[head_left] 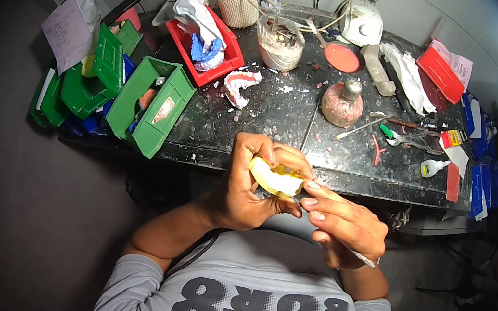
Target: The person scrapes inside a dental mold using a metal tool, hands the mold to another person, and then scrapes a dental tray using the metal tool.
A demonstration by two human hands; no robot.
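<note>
My left hand [243, 195] is wrapped round a yellow, arch-shaped dental cast [276, 182], held up in front of my chest near the bench's front edge. Its inner face looks bright white under the light. My right hand [349, 228] grips a slim metal hand tool [363, 259]. One end of the tool sticks out below my palm, while its working tip is at the right side of the cast, mostly hidden by my fingers. The right fingertips reach to the cast's edge.
On the dark bench [252, 136] stand a spirit burner [342, 105], a toothed pink-and-white dental model [241, 86], a red bin [232, 54] with a blue impression [207, 50], and a white pot [278, 45]. Green bins [166, 118] sit left; pliers [419, 140] and a small glue bottle [434, 168] lie right.
</note>
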